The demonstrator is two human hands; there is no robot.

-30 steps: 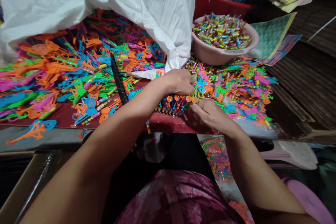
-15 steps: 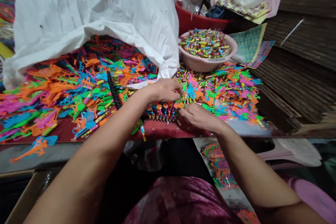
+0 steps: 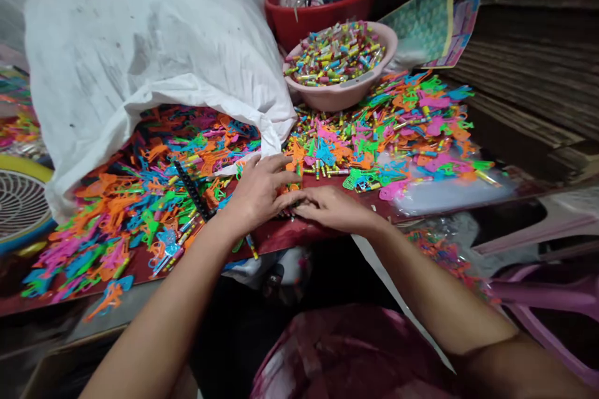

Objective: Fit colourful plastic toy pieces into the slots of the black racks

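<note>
My left hand (image 3: 262, 190) lies palm down over a row of small colourful plastic pieces (image 3: 286, 214) at the front of the red table top, its fingers spread. From the right, my right hand (image 3: 330, 207) reaches over the same row, its fingers stretched toward my left thumb and meeting it. Both hands hide most of the row. Beside my left wrist, a black strip with holes (image 3: 189, 187) leans among the loose plastic toys (image 3: 154, 187). Close beyond my fingers is another heap of bright toys and small printed tubes (image 3: 327, 151).
A big white sack (image 3: 154, 31) spills toys at the left. Behind the heap stands a pink basin (image 3: 339, 96) full of small tubes, with a red tub (image 3: 322, 17) behind it. Clear plastic bags (image 3: 435, 193) lie at the right. A fan (image 3: 21, 199) is far left.
My left hand has come down and spread flat over the row, covering the orange-topped pieces that showed before. My right hand has closed in beside it. The view has shifted.
</note>
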